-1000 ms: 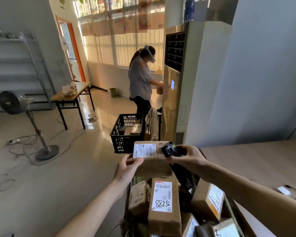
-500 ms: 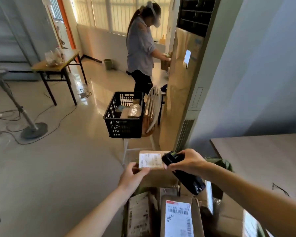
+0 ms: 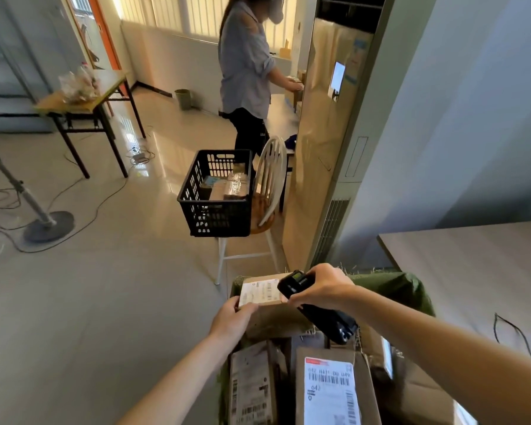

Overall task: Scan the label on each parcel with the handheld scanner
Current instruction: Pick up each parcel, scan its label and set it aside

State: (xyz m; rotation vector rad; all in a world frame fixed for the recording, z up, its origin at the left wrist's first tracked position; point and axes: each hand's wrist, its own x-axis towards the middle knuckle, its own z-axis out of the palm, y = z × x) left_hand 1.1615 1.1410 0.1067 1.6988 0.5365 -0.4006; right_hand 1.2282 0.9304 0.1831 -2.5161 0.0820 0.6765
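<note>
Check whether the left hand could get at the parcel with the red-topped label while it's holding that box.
Probably not yet: the left hand grips the held parcel. The red-topped label parcel lies uncovered just below, so the way looks free once that hand lets go.

Parcel sorting room, labelled parcels (image 3: 328,391), crate (image 3: 215,207)

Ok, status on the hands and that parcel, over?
Left hand grips parcel at its near corner. Right hand holds scanner, head beside the label. Nothing between them.
</note>
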